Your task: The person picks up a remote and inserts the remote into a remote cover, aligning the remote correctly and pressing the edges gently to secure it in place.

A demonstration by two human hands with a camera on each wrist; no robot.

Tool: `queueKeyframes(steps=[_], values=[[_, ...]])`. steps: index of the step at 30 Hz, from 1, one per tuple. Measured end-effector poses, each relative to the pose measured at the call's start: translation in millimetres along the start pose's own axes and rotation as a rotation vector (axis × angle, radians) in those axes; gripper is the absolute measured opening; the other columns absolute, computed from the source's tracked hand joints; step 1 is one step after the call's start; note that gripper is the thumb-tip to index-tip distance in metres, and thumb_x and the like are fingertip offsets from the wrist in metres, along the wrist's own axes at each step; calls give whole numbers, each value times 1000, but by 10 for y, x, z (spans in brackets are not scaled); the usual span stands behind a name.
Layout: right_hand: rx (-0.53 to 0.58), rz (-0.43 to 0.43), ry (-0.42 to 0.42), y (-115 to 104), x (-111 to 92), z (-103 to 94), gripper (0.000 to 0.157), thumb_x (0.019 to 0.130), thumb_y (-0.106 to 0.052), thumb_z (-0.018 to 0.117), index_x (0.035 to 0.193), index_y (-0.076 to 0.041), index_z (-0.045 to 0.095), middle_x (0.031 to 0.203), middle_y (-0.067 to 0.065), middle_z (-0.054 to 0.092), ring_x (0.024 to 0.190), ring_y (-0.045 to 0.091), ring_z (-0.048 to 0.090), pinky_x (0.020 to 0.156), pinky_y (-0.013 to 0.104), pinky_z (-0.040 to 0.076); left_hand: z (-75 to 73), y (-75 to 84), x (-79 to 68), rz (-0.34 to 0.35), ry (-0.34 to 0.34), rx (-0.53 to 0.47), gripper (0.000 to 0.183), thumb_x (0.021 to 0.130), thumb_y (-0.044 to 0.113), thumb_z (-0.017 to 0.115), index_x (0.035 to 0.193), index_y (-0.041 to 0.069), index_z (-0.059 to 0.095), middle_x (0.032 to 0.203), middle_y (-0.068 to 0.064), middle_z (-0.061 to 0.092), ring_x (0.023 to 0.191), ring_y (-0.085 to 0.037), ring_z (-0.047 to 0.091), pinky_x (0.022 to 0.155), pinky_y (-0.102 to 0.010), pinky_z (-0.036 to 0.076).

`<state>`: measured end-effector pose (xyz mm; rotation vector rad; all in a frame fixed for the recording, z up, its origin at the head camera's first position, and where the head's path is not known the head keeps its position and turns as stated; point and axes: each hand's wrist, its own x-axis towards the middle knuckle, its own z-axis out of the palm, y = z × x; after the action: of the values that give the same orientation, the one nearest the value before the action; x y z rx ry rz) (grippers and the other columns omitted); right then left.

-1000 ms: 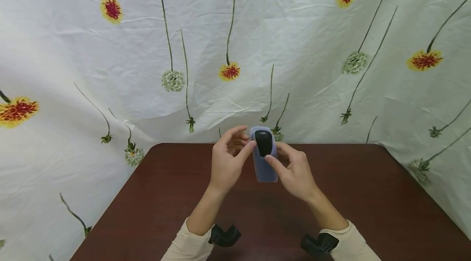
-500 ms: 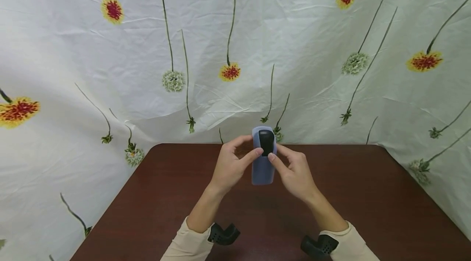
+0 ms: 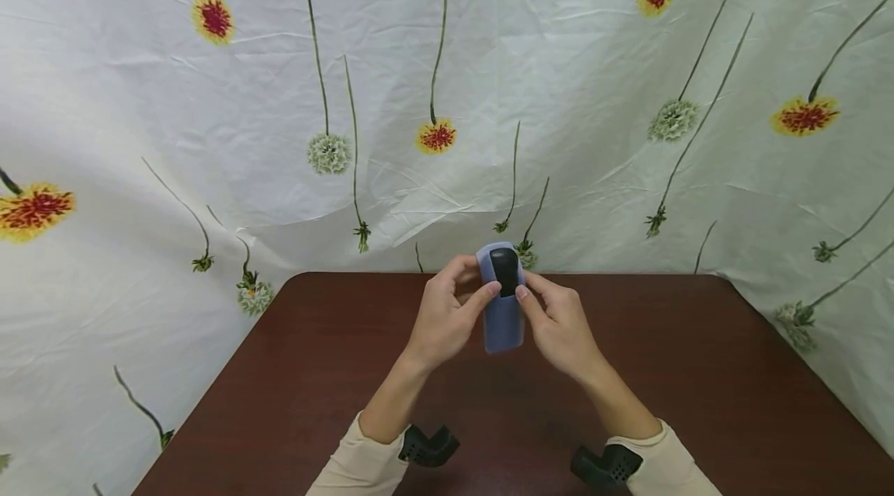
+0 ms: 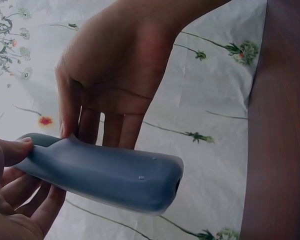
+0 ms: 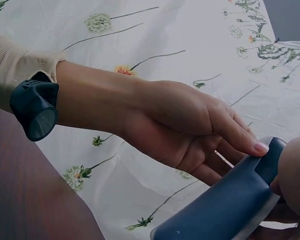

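An elongated blue-grey case (image 3: 504, 324) with rounded corners stands nearly upright above the table. A smooth black piece (image 3: 505, 269) shows in the cut-out at its upper end; its kind is unclear. My left hand (image 3: 447, 313) holds the case's left side, thumb on the front at the lower edge of the black piece and fingers behind. From the right, my right hand (image 3: 562, 321) grips the other side, thumb at the cut-out's lower corner. In the left wrist view, the case (image 4: 110, 172) has a small dark opening at its lower end.
A dark red-brown table (image 3: 314, 372) lies beneath both hands. Behind it hangs a white cloth (image 3: 559, 77) printed with flowers. Black mounts sit on both wrists, the left mount (image 3: 427, 447) and the right mount (image 3: 606, 465).
My left fingers, loose of the case's edge a second ago, have closed on it. The left thumb has moved down and right along the black piece. The case has tilted slightly.
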<state>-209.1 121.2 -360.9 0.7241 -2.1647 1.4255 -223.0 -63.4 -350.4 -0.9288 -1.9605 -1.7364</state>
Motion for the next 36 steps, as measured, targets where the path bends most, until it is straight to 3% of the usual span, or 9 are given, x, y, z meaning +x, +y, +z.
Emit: queueKeyframes(steps=[7, 13, 17, 20, 26, 31, 36], values=[[-72, 30, -26, 19, -8, 5, 36, 107, -3, 53, 142, 2, 59, 127, 14, 69, 111, 24, 66, 91, 51, 53, -17, -18, -8, 15, -32, 63, 25, 98, 2, 71, 121, -2, 63, 111, -16, 75, 103, -24, 73, 84, -37, 60], [-181, -34, 88, 21, -2, 8, 41, 99, 0, 67, 139, -3, 61, 114, 10, 65, 97, 22, 66, 75, 42, 56, -47, -31, -12, 24, -47, 88, 26, 98, 2, 71, 122, -2, 63, 112, -17, 74, 104, -24, 73, 82, -37, 60], [-176, -73, 112, 25, 13, -13, 35, 94, 3, 73, 128, -1, 64, 106, 8, 67, 92, 21, 68, 76, 41, 56, -68, -34, -8, 25, -70, 99, 27, 98, 2, 71, 122, -3, 62, 112, -17, 74, 106, -23, 72, 82, -36, 60], [-101, -39, 43, 30, 20, -61, 30, 95, 1, 73, 124, -1, 68, 107, 6, 71, 96, 20, 69, 81, 41, 57, -90, -29, -4, 24, -91, 86, 27, 99, 2, 70, 124, -3, 62, 113, -17, 74, 106, -23, 72, 82, -36, 59], [174, 77, -91, 38, 42, -199, 27, 95, -2, 74, 122, 1, 73, 109, 9, 74, 99, 23, 72, 85, 33, 58, -120, -9, -1, 18, -145, -6, 27, 100, -1, 66, 126, -5, 61, 114, -18, 74, 103, -25, 72, 82, -38, 59], [294, 92, -95, 60, 68, -265, 22, 92, 3, 75, 114, 6, 76, 106, 13, 76, 96, 23, 73, 83, 35, 59, -124, 3, 10, 28, -176, -30, 27, 100, -1, 65, 127, -5, 61, 114, -17, 73, 106, -25, 71, 85, -38, 59], [333, 143, -42, 64, 72, -270, 13, 94, 7, 71, 104, 13, 75, 98, 16, 75, 87, 21, 71, 77, 34, 59, -119, -6, 15, 54, -168, -4, 27, 99, -2, 67, 126, -5, 62, 114, -17, 74, 106, -26, 71, 84, -37, 59]])
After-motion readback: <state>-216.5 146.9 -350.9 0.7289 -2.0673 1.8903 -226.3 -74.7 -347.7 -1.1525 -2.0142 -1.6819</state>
